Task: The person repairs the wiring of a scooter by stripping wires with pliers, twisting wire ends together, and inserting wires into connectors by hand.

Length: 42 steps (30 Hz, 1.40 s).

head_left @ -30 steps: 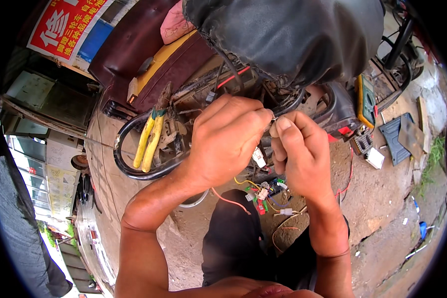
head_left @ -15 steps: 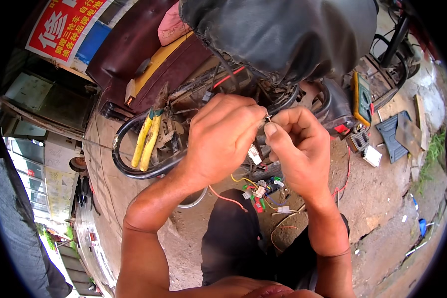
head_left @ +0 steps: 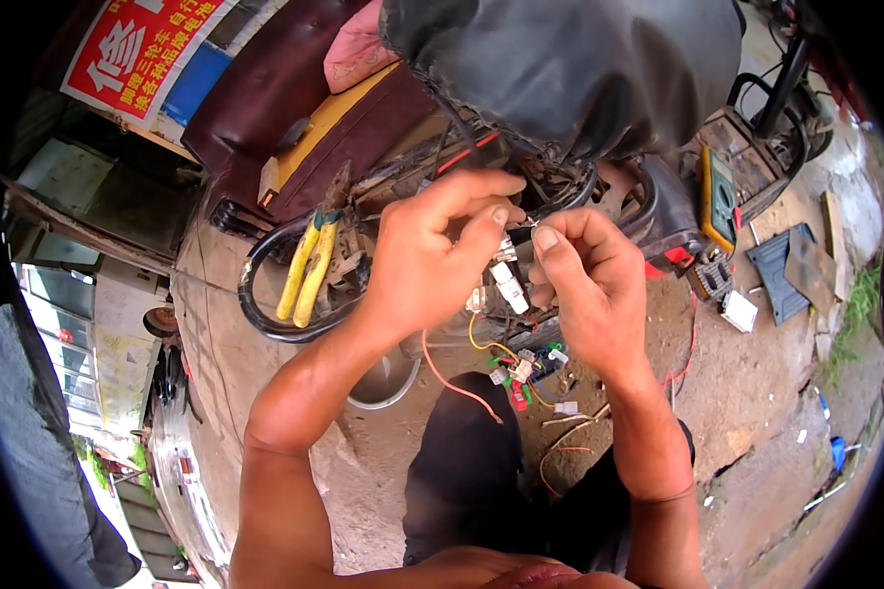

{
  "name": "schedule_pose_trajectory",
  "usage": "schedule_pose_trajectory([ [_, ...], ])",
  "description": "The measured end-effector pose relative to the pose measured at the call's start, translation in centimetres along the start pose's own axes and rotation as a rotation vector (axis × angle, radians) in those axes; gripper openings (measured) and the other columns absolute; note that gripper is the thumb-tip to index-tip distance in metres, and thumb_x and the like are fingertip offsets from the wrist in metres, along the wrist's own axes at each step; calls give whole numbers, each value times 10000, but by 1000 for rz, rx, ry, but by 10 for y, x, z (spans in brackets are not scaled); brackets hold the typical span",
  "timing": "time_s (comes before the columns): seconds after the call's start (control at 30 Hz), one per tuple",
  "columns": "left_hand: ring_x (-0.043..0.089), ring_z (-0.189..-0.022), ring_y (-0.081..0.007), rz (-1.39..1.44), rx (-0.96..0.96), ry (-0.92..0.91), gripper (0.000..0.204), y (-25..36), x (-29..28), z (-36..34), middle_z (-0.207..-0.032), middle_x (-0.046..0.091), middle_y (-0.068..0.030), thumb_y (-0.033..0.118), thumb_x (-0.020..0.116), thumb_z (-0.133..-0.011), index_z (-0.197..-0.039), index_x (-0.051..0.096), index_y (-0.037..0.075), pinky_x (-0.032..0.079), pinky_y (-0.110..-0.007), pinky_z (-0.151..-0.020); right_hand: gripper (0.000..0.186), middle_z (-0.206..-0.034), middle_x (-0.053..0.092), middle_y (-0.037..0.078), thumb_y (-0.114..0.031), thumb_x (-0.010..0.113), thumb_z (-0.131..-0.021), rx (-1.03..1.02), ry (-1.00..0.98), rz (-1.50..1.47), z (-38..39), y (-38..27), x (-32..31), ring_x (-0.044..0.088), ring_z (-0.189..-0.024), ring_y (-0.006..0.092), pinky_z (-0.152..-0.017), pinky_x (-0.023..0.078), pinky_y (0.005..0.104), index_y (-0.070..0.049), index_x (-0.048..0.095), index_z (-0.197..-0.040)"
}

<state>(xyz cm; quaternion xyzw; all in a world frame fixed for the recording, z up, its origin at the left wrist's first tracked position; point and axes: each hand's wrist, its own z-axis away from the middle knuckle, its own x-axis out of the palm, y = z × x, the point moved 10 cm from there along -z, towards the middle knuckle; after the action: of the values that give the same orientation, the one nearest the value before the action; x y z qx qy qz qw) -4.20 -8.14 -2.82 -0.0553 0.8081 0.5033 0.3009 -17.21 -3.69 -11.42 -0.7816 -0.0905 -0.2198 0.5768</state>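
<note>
My left hand [head_left: 442, 245] has its index finger lifted and its thumb apart from it, close to a thin wire end [head_left: 530, 224]. My right hand [head_left: 584, 285] pinches that wire between thumb and forefinger. White plastic connectors [head_left: 508, 287] hang between my hands among wires. Below them dangles a bunch of small coloured connectors [head_left: 523, 373] with loose wires. Left of my left hand, pliers [head_left: 314, 270] with yellow handles rest on the dusty vehicle frame [head_left: 265, 314]. A large black padded cover [head_left: 570, 69] bulges above my hands.
A maroon seat [head_left: 236, 147] with a pink cloth [head_left: 354, 39] is at upper left. A yellow-cased multimeter [head_left: 717, 196] sits at right, near dark plastic plates [head_left: 776, 275] on the dirty ground [head_left: 756, 422]. My bent knee [head_left: 462, 452] is below. A red banner [head_left: 138, 59] hangs at top left.
My left hand has loosened, its index finger rising away from its thumb, uncovering more of the white connectors. My right hand has shifted slightly but stays pinched on the wire.
</note>
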Motion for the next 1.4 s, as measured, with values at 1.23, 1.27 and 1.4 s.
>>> schedule_pose_trajectory([
  [1.23, 600, -795, -103, -357, 297, -233, 99, 30, 6, -25, -865, 635, -40, -24, 633, -860, -953, 663, -11, 504, -289, -698, 180, -771, 649, 129, -137, 781, -850, -429, 89, 493, -12, -31, 13, 640, -664, 270, -625, 510, 377, -9, 667, -903],
  [1.27, 600, -795, -103, -358, 297, -232, 99, 29, 7, -25, -865, 635, -40, -24, 633, -860, -953, 663, -11, 504, -289, -698, 180, -771, 649, 129, -137, 781, -850, -429, 89, 493, -12, -32, 13, 640, -664, 270, -625, 510, 377, -9, 667, -903],
  [1.4, 664, -779, -177, -196, 146, -243, 117, 10, 2, -25, -865, 689, -100, 24, 635, -847, -945, 691, -7, 543, -337, -725, 182, -814, 658, 109, -113, 789, -827, -464, 134, 551, -5, -33, 15, 662, -698, 272, -633, 522, 383, -36, 678, -950],
])
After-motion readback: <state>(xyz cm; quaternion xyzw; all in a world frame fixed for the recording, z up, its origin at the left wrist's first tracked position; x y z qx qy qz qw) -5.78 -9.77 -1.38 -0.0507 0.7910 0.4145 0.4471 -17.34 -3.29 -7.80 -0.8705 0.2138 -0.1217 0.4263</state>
